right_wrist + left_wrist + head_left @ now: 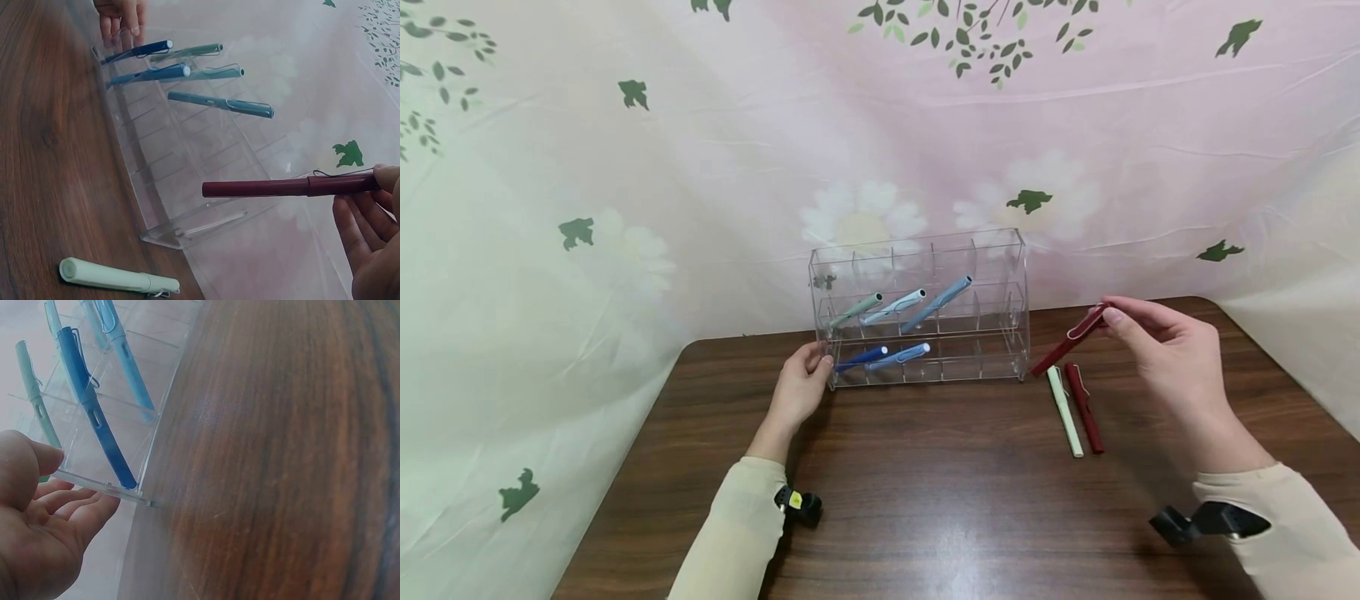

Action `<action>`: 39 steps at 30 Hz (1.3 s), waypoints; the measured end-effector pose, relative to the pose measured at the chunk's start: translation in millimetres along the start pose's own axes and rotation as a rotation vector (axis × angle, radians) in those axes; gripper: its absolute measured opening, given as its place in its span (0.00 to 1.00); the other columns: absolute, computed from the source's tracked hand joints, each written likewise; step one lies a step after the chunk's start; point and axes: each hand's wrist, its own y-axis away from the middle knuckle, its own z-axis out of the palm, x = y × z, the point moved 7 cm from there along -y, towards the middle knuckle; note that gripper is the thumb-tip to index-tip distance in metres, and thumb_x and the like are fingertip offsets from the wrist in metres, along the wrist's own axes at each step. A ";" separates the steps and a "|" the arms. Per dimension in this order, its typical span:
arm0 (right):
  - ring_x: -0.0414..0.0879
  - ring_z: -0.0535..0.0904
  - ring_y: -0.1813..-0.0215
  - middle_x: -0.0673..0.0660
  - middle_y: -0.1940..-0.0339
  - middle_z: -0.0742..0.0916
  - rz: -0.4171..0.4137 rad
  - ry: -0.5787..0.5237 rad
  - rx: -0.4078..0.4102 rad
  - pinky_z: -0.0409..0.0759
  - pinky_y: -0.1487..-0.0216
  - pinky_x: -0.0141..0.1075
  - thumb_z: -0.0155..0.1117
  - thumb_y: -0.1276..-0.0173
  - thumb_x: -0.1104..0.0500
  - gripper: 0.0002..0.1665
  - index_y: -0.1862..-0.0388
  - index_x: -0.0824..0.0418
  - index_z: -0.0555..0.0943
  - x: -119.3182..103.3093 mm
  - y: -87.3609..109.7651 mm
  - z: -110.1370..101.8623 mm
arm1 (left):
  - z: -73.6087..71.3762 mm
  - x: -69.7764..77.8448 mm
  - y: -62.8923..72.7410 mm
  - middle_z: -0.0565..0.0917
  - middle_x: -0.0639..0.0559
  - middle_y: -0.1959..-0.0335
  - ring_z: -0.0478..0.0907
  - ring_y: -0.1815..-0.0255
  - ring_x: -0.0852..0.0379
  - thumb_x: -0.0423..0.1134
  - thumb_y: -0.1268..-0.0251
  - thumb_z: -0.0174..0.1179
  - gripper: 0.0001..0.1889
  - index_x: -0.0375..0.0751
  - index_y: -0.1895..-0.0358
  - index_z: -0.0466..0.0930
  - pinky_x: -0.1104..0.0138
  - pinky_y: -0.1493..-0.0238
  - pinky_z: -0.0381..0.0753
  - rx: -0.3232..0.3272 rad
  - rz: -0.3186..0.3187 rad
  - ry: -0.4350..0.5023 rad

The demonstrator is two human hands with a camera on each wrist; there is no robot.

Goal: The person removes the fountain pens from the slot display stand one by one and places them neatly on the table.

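Pinched by its clip end, a dark red pen (1070, 340) slants down to the left from the thumb and fingers of my right hand (1180, 367). Its free end is close to the right side of a clear tiered pen rack (981, 367). My left hand (803, 383) grips the rack's left end, thumb on the near side. Two blue pens, one a darker blue pen (103, 431), lean in the lower front row. Behind them stand a grey-green pen (857, 309), a pale blue pen (895, 307) and a teal-blue pen (938, 305).
A pale green pen (1066, 412) and a second dark red pen (1084, 408) lie side by side on the wooden table (925, 483), right of the rack. A flower-printed cloth (737, 208) hangs close behind the rack.
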 end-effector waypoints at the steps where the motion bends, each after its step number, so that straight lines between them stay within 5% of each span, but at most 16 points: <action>1: 0.27 0.91 0.60 0.34 0.61 0.94 0.004 -0.012 0.000 0.82 0.53 0.16 0.72 0.24 0.65 0.19 0.37 0.65 0.88 1.0 -0.3 -0.4 | 0.0 -0.1 -0.2 0.78 0.29 0.26 0.76 0.23 0.35 0.36 0.14 0.54 0.23 0.30 0.24 0.72 0.44 0.22 0.76 -0.001 -0.001 0.003; 6: 0.28 0.91 0.61 0.38 0.63 0.95 0.035 -0.057 0.006 0.82 0.53 0.17 0.73 0.24 0.63 0.18 0.38 0.64 0.89 7.8 -1.6 -2.2 | 0.5 0.2 -0.9 0.77 0.29 0.25 0.74 0.22 0.35 0.36 0.14 0.54 0.24 0.30 0.23 0.71 0.45 0.22 0.75 -0.007 -0.001 0.011; 13: 0.26 0.90 0.60 0.35 0.62 0.94 0.069 0.057 0.016 0.80 0.54 0.17 0.71 0.22 0.58 0.20 0.35 0.63 0.88 14.9 -2.3 -5.9 | 0.6 0.8 -0.7 0.78 0.29 0.26 0.76 0.23 0.35 0.36 0.14 0.54 0.23 0.30 0.24 0.71 0.45 0.23 0.76 -0.004 0.007 0.008; 23: 0.30 0.92 0.64 0.37 0.62 0.95 0.156 -0.181 -0.003 0.85 0.58 0.17 0.70 0.23 0.62 0.16 0.39 0.60 0.90 29.3 -2.3 -6.7 | 0.6 0.1 -0.9 0.78 0.28 0.26 0.76 0.23 0.35 0.36 0.14 0.54 0.23 0.30 0.23 0.71 0.45 0.23 0.77 -0.005 0.004 0.004; 33: 0.22 0.87 0.62 0.27 0.65 0.91 0.167 0.120 -0.033 0.80 0.61 0.16 0.67 0.19 0.55 0.16 0.37 0.54 0.88 47.6 -5.5 -12.9 | 0.4 -0.1 -0.4 0.75 0.29 0.23 0.71 0.19 0.34 0.36 0.13 0.54 0.24 0.30 0.23 0.70 0.45 0.22 0.76 -0.001 -0.006 -0.009; 39: 0.15 0.80 0.58 0.18 0.65 0.86 0.178 0.273 -0.076 0.77 0.61 0.14 0.65 0.17 0.51 0.25 0.32 0.67 0.84 57.2 -6.7 -13.3 | 0.8 -0.3 -0.6 0.75 0.29 0.23 0.72 0.20 0.35 0.36 0.13 0.54 0.24 0.30 0.23 0.70 0.45 0.22 0.76 -0.001 -0.004 -0.005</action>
